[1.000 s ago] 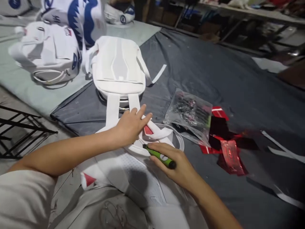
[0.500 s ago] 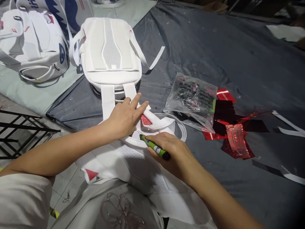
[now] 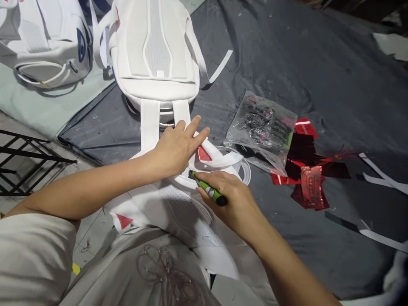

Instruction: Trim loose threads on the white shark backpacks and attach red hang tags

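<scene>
My right hand [image 3: 228, 193] is closed round a green marker [image 3: 206, 189] with a black end. The marker's dark tip rests at the white strap and piping of the near backpack [image 3: 165, 208], close to my left hand. My left hand [image 3: 178, 146] lies on that backpack's straps with its fingers spread, pressing down; what is under the palm is hidden. A red patch [image 3: 203, 154] shows beside its fingers, next to a looped white strap [image 3: 227, 160]. The near backpack lies partly over my lap. Its wide white straps [image 3: 149, 123] run towards a second white backpack [image 3: 157, 90].
Another white backpack [image 3: 54, 63] stands at the upper left. To the right on the dark sheet [image 3: 306, 80] lie a clear plastic bag [image 3: 264, 127], red foil scraps [image 3: 312, 182] and white strips [image 3: 382, 174]. A black metal rack [image 3: 35, 159] is at the left.
The view has shifted, so the backpacks sit higher in the picture. My left hand stays spread on the straps and my right hand keeps the marker near the same spot.
</scene>
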Tool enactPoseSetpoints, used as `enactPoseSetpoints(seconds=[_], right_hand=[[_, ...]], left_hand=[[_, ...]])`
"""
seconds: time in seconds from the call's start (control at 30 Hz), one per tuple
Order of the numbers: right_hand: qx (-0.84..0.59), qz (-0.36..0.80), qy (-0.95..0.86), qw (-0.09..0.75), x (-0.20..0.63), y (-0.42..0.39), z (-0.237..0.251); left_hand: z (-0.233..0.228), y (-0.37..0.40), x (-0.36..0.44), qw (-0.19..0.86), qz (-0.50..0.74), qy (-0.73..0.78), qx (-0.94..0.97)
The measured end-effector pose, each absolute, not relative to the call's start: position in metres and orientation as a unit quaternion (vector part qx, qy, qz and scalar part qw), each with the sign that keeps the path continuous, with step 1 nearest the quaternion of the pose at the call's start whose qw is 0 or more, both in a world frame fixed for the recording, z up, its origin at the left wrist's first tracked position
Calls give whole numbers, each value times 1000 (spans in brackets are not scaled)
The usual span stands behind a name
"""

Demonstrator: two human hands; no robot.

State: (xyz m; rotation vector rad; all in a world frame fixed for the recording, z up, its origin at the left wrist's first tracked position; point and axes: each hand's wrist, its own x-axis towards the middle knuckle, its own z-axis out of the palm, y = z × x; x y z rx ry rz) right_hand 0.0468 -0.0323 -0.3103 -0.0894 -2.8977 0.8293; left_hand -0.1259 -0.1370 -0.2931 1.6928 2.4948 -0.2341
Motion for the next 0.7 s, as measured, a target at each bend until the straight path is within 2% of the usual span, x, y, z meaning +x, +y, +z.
enactPoseSetpoints(seconds=[0.23, 0.7], right_hand=[[-70, 304, -946, 88, 49, -38, -314], [-90, 270, -950, 128, 45, -47, -321]], left_hand=[[-292, -136, -127, 68, -72, 823, 560], [-295, -135, -129, 66, -66, 824, 559]])
